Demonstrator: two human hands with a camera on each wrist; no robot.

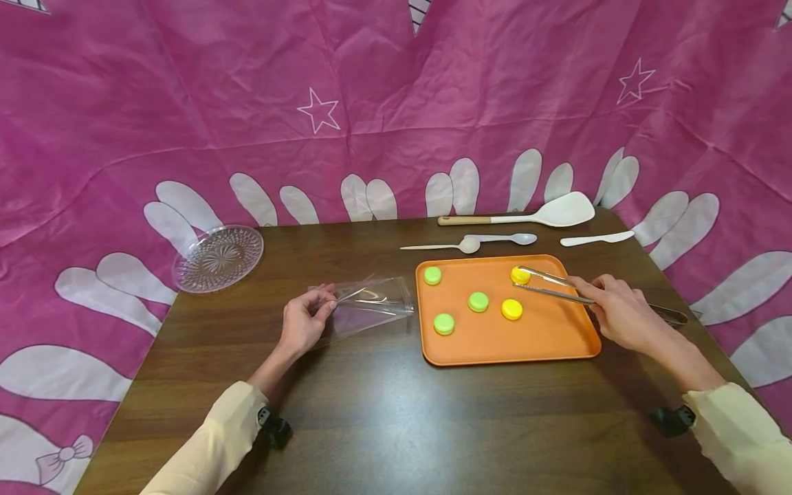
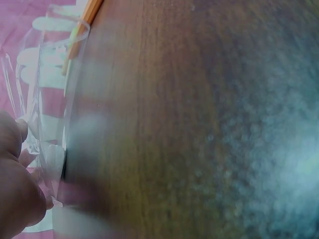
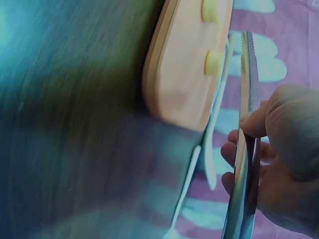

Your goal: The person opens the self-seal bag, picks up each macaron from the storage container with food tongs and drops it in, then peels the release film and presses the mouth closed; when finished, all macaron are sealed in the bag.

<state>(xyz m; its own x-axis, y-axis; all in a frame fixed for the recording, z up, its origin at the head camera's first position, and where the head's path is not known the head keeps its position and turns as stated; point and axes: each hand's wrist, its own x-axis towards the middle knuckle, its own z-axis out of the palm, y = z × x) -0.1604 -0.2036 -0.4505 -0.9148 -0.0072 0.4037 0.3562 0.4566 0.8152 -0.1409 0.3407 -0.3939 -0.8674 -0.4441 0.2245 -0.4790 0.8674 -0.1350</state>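
Note:
My left hand [image 1: 304, 323] pinches a clear plastic bag [image 1: 377, 302] at its left end, left of the orange tray [image 1: 495, 344]; the left wrist view shows the hand [image 2: 20, 184] and the bag [image 2: 50, 104] at the left edge. My right hand [image 1: 628, 316] holds metal tongs [image 1: 551, 293] over the tray's right side, their tips parted beside a yellow macaron [image 1: 520, 276]; whether they touch it I cannot tell. In the right wrist view the fingers curl round the tongs [image 3: 249, 99]. Another yellow macaron [image 1: 511, 309] and several green macarons [image 1: 478, 302] lie on the tray.
Behind the tray lie a white spatula [image 1: 564, 210], two small spoons [image 1: 469, 245] and a white knife [image 1: 597, 238]. A clear patterned plate [image 1: 221, 258] sits at the table's back left corner. A pink cloth [image 1: 383, 89] hangs behind the table.

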